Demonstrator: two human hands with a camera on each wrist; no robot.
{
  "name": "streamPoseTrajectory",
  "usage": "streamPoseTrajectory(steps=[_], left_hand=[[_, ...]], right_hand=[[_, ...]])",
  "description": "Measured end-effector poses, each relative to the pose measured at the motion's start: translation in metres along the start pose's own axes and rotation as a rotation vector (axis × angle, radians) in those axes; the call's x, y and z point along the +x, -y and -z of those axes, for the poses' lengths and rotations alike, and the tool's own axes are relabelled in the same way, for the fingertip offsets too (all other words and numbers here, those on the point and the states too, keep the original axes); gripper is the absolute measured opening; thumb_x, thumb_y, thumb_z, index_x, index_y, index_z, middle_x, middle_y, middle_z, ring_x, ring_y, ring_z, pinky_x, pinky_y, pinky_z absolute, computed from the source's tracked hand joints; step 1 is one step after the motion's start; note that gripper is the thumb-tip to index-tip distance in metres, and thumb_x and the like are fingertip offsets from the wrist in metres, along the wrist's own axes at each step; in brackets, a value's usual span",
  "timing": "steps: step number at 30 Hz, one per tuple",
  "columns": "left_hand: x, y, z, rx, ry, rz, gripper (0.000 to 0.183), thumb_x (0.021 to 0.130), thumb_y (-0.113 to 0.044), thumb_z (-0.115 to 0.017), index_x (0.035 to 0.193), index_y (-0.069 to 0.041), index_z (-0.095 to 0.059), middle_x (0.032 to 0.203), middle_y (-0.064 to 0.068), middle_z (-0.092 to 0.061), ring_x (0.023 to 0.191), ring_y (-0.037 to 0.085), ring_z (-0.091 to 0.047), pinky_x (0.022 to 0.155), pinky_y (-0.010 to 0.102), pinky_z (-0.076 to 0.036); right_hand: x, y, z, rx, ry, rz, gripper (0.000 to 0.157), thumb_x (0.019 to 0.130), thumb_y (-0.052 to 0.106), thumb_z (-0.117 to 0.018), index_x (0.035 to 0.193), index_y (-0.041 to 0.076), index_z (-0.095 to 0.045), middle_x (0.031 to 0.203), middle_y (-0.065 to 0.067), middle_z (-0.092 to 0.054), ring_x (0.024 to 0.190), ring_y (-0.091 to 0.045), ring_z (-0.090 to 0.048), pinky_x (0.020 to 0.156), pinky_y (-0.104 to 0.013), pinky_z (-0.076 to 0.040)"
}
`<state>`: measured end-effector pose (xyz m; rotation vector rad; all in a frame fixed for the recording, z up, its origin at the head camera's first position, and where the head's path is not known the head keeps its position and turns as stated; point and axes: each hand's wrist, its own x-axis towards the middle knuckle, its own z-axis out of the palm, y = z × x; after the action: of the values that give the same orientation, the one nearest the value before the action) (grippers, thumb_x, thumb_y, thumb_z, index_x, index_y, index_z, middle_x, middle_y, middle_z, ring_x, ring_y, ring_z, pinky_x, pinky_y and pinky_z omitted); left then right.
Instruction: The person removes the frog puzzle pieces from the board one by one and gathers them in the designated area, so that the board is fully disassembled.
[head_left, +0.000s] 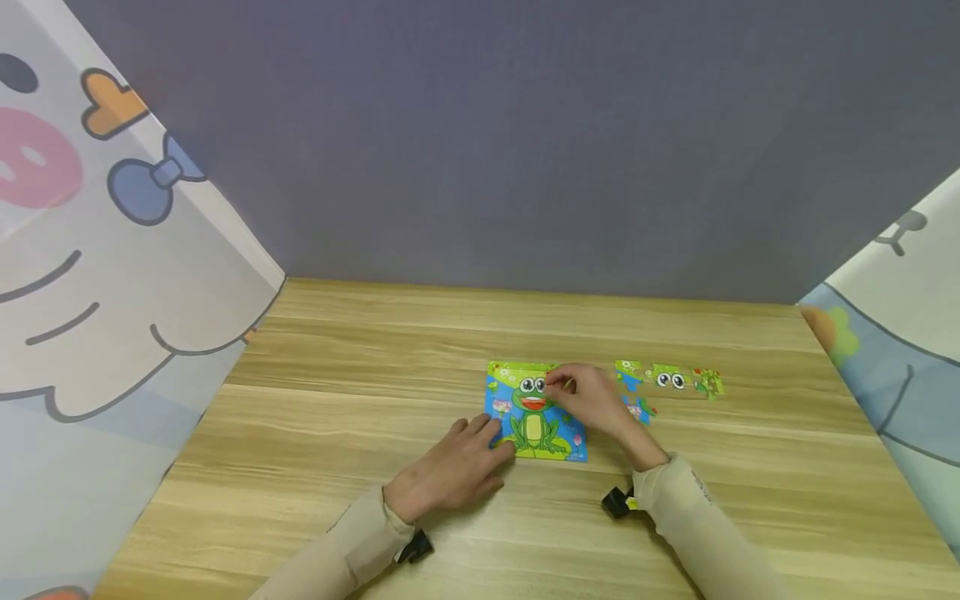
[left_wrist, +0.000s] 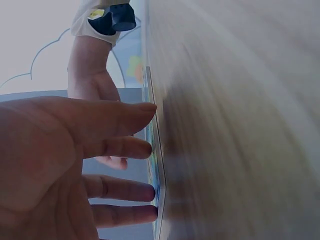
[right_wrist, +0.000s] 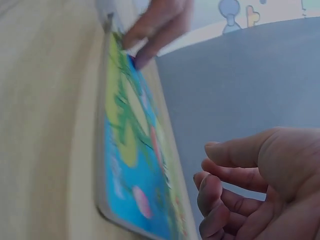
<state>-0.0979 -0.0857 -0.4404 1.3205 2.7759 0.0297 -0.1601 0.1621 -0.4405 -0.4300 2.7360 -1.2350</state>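
Observation:
A square puzzle board (head_left: 534, 429) printed with a green frog on blue lies flat on the table. My left hand (head_left: 457, 462) rests at its lower left edge; in the left wrist view its fairly straight fingers (left_wrist: 120, 190) meet the board's edge. Over the board's upper right part is my right hand (head_left: 592, 400), thumb and forefinger brought close together near the frog's eyes. The right wrist view shows that hand (right_wrist: 265, 185) with loosely curled fingers, above the board (right_wrist: 135, 150), and nothing visible between them.
Right of the board lie several loose puzzle pieces, among them one with frog eyes (head_left: 670, 380) and a blue one with a pink flower (head_left: 637, 410). A grey wall (head_left: 525, 150) closes the wooden table's (head_left: 337, 375) far side; cartoon-printed panels (head_left: 150, 283) flank it.

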Motion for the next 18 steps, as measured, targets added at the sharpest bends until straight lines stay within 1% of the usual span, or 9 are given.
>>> streamPoseTrajectory(steps=[4,8,11,14,18], left_hand=[[0.001,-0.001,0.000,0.032,0.018,0.004,0.039,0.093,-0.046,-0.066,0.125,-0.025,-0.054,0.115,0.002,-0.051,0.116,0.022,-0.052,0.089,0.039,-0.049],[0.000,-0.002,0.000,0.042,0.034,0.008,0.048,0.092,-0.051,-0.066,0.131,-0.026,-0.051,0.117,0.003,-0.048,0.116,0.022,-0.051,0.083,0.036,-0.047],[0.000,-0.002,-0.001,0.047,0.039,0.013,0.050,0.091,-0.055,-0.065,0.130,-0.026,-0.051,0.118,0.003,-0.046,0.117,0.022,-0.050,0.082,0.034,-0.046],[0.001,-0.002,-0.002,0.044,0.039,0.021,0.054,0.090,-0.057,-0.065,0.132,-0.027,-0.050,0.122,0.004,-0.045,0.120,0.023,-0.049,0.083,0.036,-0.046],[0.003,-0.005,-0.003,0.039,0.045,0.034,0.062,0.088,-0.060,-0.065,0.139,-0.029,-0.049,0.131,0.008,-0.046,0.126,0.027,-0.049,0.089,0.042,-0.049]], right_hand=[[0.002,0.001,-0.011,0.004,0.042,-0.018,0.019,0.094,0.014,-0.069,0.108,0.003,-0.073,0.093,-0.008,-0.071,0.059,-0.008,-0.054,0.053,-0.022,-0.048],[0.003,0.000,-0.019,-0.033,0.048,-0.008,0.024,0.093,0.015,-0.071,0.112,0.001,-0.071,0.099,-0.011,-0.071,0.054,-0.007,-0.050,0.052,-0.022,-0.048],[0.003,0.000,-0.021,-0.079,0.032,0.007,0.027,0.091,0.018,-0.073,0.113,0.003,-0.072,0.101,-0.010,-0.071,0.059,-0.005,-0.050,0.059,-0.020,-0.048],[0.004,0.000,-0.022,-0.090,0.030,0.012,0.031,0.090,0.023,-0.075,0.114,0.003,-0.072,0.102,-0.010,-0.070,0.061,-0.006,-0.051,0.058,-0.021,-0.047],[0.005,-0.001,-0.024,-0.101,0.051,0.012,0.036,0.089,0.024,-0.077,0.117,0.003,-0.071,0.103,-0.010,-0.067,0.065,-0.007,-0.051,0.058,-0.022,-0.045]])
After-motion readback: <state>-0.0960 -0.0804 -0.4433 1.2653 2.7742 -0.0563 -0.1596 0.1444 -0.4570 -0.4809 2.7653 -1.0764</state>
